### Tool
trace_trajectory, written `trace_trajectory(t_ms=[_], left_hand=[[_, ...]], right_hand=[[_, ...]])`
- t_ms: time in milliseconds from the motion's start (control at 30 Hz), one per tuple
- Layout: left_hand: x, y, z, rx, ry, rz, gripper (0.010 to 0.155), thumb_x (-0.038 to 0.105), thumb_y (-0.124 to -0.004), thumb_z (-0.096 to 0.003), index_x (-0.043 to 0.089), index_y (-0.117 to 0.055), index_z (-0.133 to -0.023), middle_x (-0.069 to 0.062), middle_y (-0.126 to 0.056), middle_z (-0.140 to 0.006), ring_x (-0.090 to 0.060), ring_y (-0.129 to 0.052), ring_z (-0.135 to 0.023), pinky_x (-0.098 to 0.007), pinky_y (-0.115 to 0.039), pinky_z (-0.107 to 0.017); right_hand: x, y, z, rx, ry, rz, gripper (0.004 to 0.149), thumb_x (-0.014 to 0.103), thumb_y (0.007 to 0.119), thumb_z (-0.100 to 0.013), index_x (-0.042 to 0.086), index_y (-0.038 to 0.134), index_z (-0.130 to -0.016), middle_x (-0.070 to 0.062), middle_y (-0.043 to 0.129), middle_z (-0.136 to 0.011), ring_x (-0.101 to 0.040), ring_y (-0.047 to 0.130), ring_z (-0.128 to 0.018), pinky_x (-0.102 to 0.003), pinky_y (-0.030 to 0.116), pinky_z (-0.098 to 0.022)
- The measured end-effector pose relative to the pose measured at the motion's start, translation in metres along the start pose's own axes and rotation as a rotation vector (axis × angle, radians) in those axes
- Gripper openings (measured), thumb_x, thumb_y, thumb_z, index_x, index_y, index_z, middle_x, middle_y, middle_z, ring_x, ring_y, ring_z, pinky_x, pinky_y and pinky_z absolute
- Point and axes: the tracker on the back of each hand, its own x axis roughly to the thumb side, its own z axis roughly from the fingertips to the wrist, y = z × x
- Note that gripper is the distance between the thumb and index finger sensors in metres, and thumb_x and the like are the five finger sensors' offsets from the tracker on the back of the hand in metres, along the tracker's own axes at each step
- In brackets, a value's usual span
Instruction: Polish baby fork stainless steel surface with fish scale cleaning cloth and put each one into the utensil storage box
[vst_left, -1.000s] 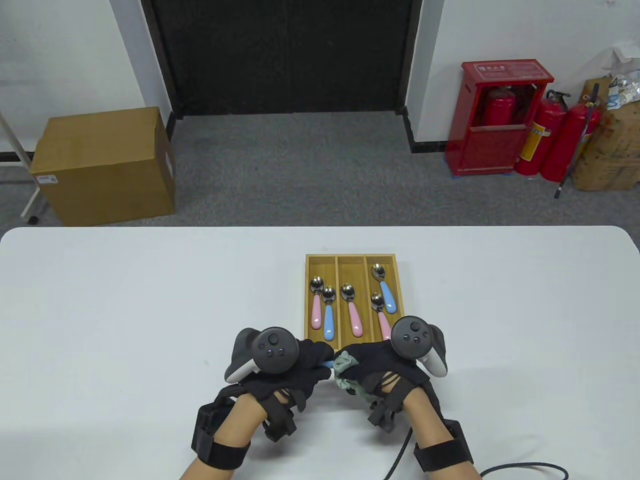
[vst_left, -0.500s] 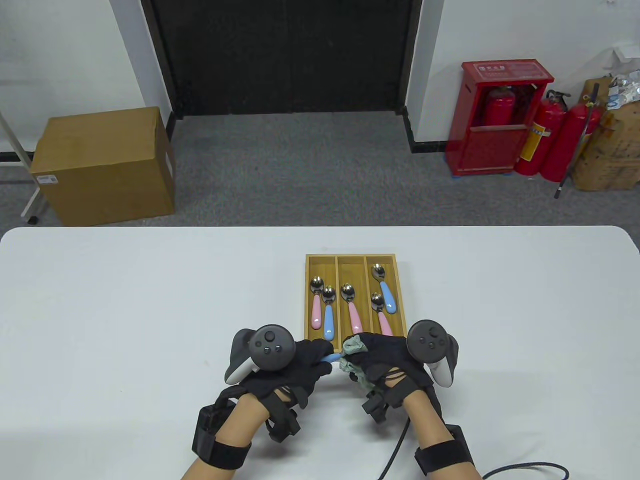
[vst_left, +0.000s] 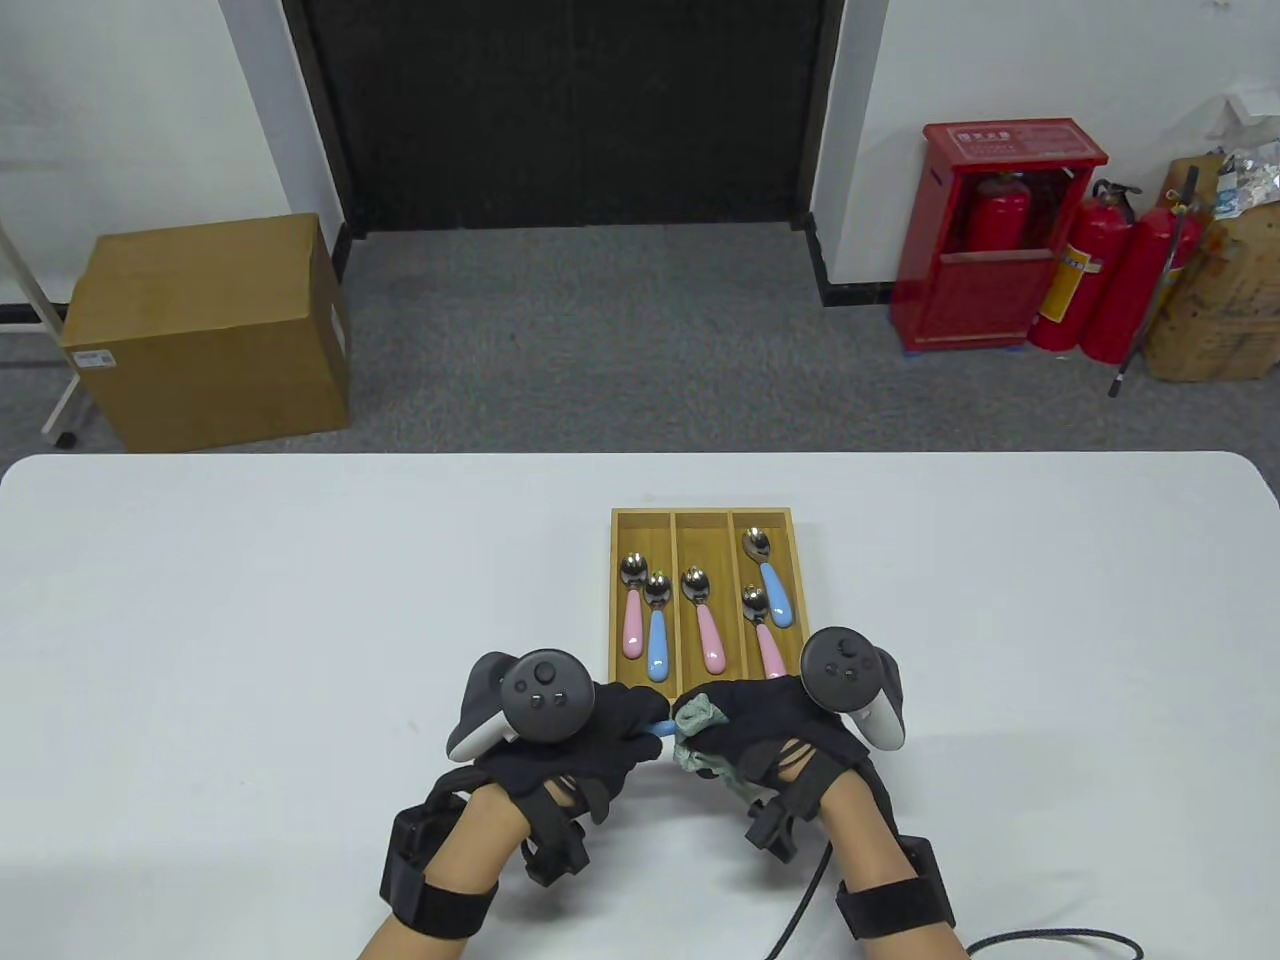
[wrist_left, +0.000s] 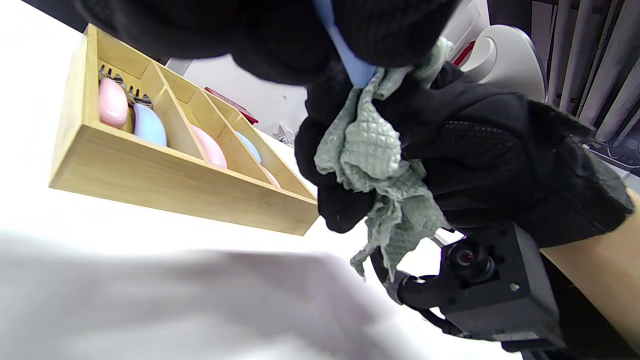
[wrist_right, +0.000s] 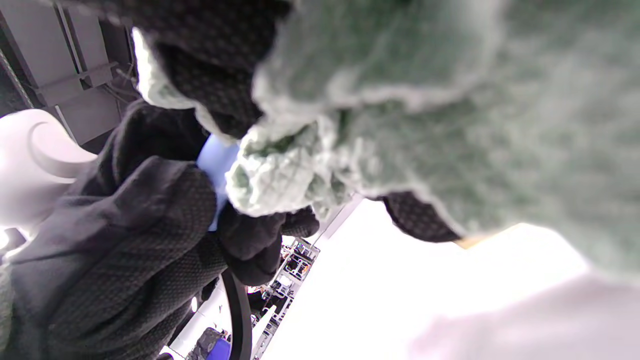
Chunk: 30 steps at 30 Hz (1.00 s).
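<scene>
The left hand (vst_left: 590, 730) grips the light-blue plastic handle of a baby fork (vst_left: 657, 727), fingers curled round it, so only a short strip of blue shows between the two black gloves in the table view. The right hand (vst_left: 765, 725) has its fingers bunched round a crumpled grey-green fish scale cleaning cloth (vst_left: 697, 740), and the cloth is wrapped over the fork's far end. The steel head is hidden inside the cloth, so I cannot tell how the tines lie.

The relation that matters: the fork's long axis runs roughly from 9 to 3 o'clock across the table, handle toward 9 in the left hand, head toward 3 inside the cloth. The two hands meet just at the neck of the fork. The left wrist view shows the blue handle (wrist_left: 350, 60) coming out of the left glove straight into the cloth (wrist_left: 380, 165).

The bamboo three-compartment utensil storage box (vst_left: 700, 517) sits at 12 o'clock from the hands, just beyond the fingertips, its compartments running 12 to 6. It holds five pieces with pink and blue handles: two in the left compartment, one in the middle, two in the right.

By my judgement polishing is under way. To stow the fork, the left hand would have to draw it free of the cloth and swing the handle a quarter turn to match the compartments; the middle one has most room.
</scene>
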Motion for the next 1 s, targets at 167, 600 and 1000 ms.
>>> trace_trajectory(t_ms=[167, 600, 1000], left_hand=[[0.0, 0.001, 0.0, 0.021, 0.022, -0.005, 0.05, 0.038, -0.077, -0.0474, 0.02, -0.072, -0.094, -0.008, -0.091, -0.066, -0.026, -0.089, -0.042, -0.058, -0.068, -0.06], [0.001, -0.001, 0.001, 0.023, 0.107, -0.012, 0.054, 0.038, -0.074, -0.0476, 0.016, -0.067, -0.096, -0.007, -0.091, -0.065, -0.022, -0.091, -0.038, -0.055, -0.072, -0.054], [-0.034, 0.022, -0.029, 0.092, 0.475, 0.019, 0.06, 0.033, -0.07, -0.0499, 0.016, -0.053, -0.105, -0.009, -0.084, -0.079, -0.028, -0.091, -0.053, -0.06, -0.066, -0.06]], right_hand=[[0.005, -0.002, 0.002, -0.145, 0.042, 0.106, 0.045, 0.029, 0.091, -0.026, 0.01, 0.097, -0.067, -0.019, 0.109, -0.045, -0.027, 0.111, -0.017, -0.047, 0.088, -0.016], [-0.006, -0.017, 0.014, -0.317, 0.196, 0.132, 0.04, 0.031, 0.091, -0.029, 0.009, 0.099, -0.061, -0.019, 0.109, -0.039, -0.027, 0.11, -0.014, -0.047, 0.087, -0.013], [-0.02, -0.05, 0.031, -0.469, 0.242, -0.041, 0.041, 0.03, 0.09, -0.033, 0.007, 0.095, -0.067, -0.021, 0.106, -0.047, -0.03, 0.109, -0.021, -0.049, 0.086, -0.017]])
